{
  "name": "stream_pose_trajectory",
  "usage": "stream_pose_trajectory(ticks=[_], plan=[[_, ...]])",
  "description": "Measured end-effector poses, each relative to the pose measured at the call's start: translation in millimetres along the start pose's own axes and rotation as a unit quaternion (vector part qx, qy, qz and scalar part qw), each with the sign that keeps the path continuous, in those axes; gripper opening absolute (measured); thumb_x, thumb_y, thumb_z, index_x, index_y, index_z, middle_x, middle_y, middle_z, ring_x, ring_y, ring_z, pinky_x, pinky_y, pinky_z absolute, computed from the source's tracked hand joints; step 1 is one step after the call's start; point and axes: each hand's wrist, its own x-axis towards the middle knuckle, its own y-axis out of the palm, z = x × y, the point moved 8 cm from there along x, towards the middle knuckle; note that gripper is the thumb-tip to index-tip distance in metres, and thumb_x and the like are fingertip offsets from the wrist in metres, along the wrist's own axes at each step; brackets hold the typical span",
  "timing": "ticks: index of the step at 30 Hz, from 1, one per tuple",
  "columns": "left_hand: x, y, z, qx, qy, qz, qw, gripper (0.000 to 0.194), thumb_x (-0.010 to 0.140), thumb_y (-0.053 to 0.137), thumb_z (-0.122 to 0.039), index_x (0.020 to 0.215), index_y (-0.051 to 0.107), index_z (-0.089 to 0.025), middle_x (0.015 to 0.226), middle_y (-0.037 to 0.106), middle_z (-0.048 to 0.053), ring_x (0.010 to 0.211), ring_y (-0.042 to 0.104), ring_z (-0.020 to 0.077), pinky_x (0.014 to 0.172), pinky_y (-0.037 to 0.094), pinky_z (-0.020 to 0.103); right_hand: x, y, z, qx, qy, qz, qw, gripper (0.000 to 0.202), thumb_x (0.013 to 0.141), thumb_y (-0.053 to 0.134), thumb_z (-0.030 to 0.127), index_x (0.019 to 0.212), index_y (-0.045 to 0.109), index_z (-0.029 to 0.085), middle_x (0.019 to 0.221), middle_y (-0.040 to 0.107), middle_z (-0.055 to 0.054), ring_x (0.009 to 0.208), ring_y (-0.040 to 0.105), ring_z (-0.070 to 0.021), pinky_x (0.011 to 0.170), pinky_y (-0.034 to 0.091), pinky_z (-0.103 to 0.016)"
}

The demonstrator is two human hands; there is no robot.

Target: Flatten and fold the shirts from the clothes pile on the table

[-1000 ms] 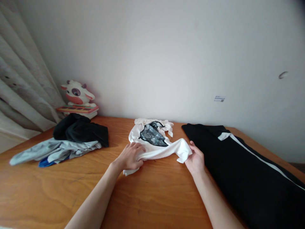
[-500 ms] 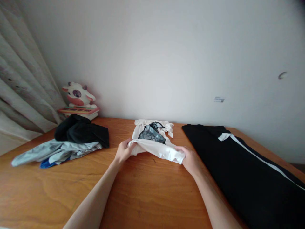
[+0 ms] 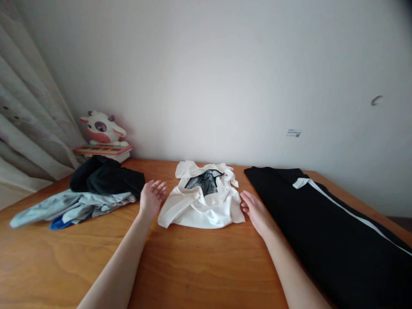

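1. White garment (image 3: pixel 206 216) lies on the wooden tabletop (image 3: pixel 180 270), central, between the two hands. Front part spread out, lower hem toward the person; far end bunched and creased near the wall (image 3: pixel 206 86).
2. Dark panel (image 3: pixel 202 182), black-edged, shows in the garment's upper middle, framed by white cloth.
3. Left hand (image 3: pixel 152 200): palm turned inward, fingers slightly apart and free of the cloth. Garment lies just right of the fingertips, a strip of wood showing between.
4. Right hand (image 3: pixel 255 211): fingers loosely bent, free of any grip. Tips are right at the garment's right edge; whether they touch it, cannot tell.
5. Black clothing (image 3: pixel 309 223) with a white stripe (image 3: pixel 341 208) lies flat on the right, just beside the right hand and forearm.
6. Left of the left hand, a loose heap: black cloth (image 3: pixel 109 178) on top, grey cloth (image 3: pixel 83 204) under and in front, blue cloth (image 3: pixel 59 222) peeking out at the near edge.
7. Cow-headed toy keyboard (image 3: pixel 104 137) stands behind the heap, near a pale curtain (image 3: pixel 28 98).
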Motion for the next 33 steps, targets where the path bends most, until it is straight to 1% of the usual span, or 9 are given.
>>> stream_pose_trajectory(ticks=[4,5,8,9,11,17,23,29,33], plan=[[-8,13.5,12,0.25,0.056,0.04,0.966,0.036,0.076,0.069,-0.055,0.082,0.064,-0.019,0.078,0.065,0.006,0.077,0.063,0.0239,0.076,0.051,0.034,-14,13,13,-0.245,-0.125,0.002,0.961,0.061,0.074,0.07,0.065,0.114,0.066,0.018,0.111,0.07,-0.014,0.092,0.067,-0.0273,0.083,0.055,-0.042],[-15,23.3,11,0.359,0.111,0.065,0.924,0.039,0.074,0.072,-0.056,0.085,0.066,-0.019,0.085,0.066,0.008,0.086,0.063,0.0273,0.082,0.05,0.037,-20,19,19,-0.299,-0.169,0.012,0.939,0.061,0.072,0.073,0.064,0.113,0.067,0.019,0.111,0.07,-0.014,0.099,0.066,-0.0297,0.089,0.053,-0.044],[-44,57.4,19,0.654,0.261,0.13,0.698,0.044,0.081,0.069,-0.055,0.106,0.068,-0.019,0.111,0.065,0.015,0.109,0.059,0.0349,0.097,0.044,0.046,-30,34,24,-0.387,-0.219,0.061,0.894,0.06,0.069,0.078,0.055,0.118,0.067,0.021,0.115,0.069,-0.013,0.111,0.062,-0.0334,0.098,0.047,-0.047],[-52,64.9,23,0.695,0.282,0.143,0.646,0.042,0.086,0.065,-0.051,0.113,0.067,-0.019,0.116,0.064,0.017,0.112,0.059,0.0353,0.099,0.043,0.047,-30,37,22,-0.391,-0.211,0.077,0.893,0.059,0.071,0.077,0.051,0.121,0.066,0.022,0.117,0.069,-0.013,0.111,0.063,-0.0326,0.097,0.048,-0.046],[-61,74.3,30,0.729,0.288,0.167,0.599,0.034,0.095,0.056,-0.04,0.119,0.065,-0.017,0.117,0.063,0.018,0.111,0.061,0.0325,0.098,0.044,0.043,-30,41,17,-0.381,-0.182,0.105,0.9,0.053,0.077,0.07,0.041,0.126,0.064,0.02,0.118,0.07,-0.012,0.107,0.066,-0.0295,0.093,0.05,-0.041],[-63,79.6,27,0.708,0.253,0.224,0.62,0.024,0.097,0.049,-0.026,0.106,0.071,-0.019,0.107,0.07,0.014,0.094,0.069,0.0256,0.078,0.046,0.031,-33,49,14,-0.339,-0.117,0.2,0.912,0.024,0.083,0.059,0.036,0.088,0.072,0.017,0.078,0.072,-0.003,0.071,0.064,-0.0197,0.063,0.042,-0.027],[-80,84.4,39,0.621,0.171,0.417,0.641,0.054,0.099,0.041,-0.049,0.065,0.068,-0.017,0.056,0.063,0.002,0.053,0.057,0.0143,0.054,0.033,0.024,-48,62,24,-0.298,-0.14,0.286,0.9,0.063,0.09,0.054,0.059,0.044,0.037,0.021,0.054,0.037,0.004,0.055,0.043,-0.0107,0.057,0.032,-0.026],[-92,94.0,30,0.634,0.334,0.359,0.598,0.054,0.095,0.044,-0.062,0.068,0.063,-0.02,0.071,0.067,0.005,0.063,0.057,0.0171,0.058,0.033,0.027,-49,63,36,-0.254,-0.184,0.235,0.92,0.043,0.087,0.061,0.057,0.064,0.054,0.021,0.072,0.051,0.002,0.067,0.052,-0.0134,0.065,0.042,-0.026],[-92,90.8,27,0.614,0.312,0.384,0.615,0.047,0.081,0.061,-0.07,0.09,0.067,-0.024,0.082,0.069,0.004,0.071,0.062,0.0208,0.064,0.04,0.027,-47,57,35,-0.24,-0.147,0.216,0.935,0.042,0.077,0.073,0.055,0.104,0.065,0.023,0.079,0.059,0.002,0.07,0.055,-0.0154,0.065,0.046,-0.027]])
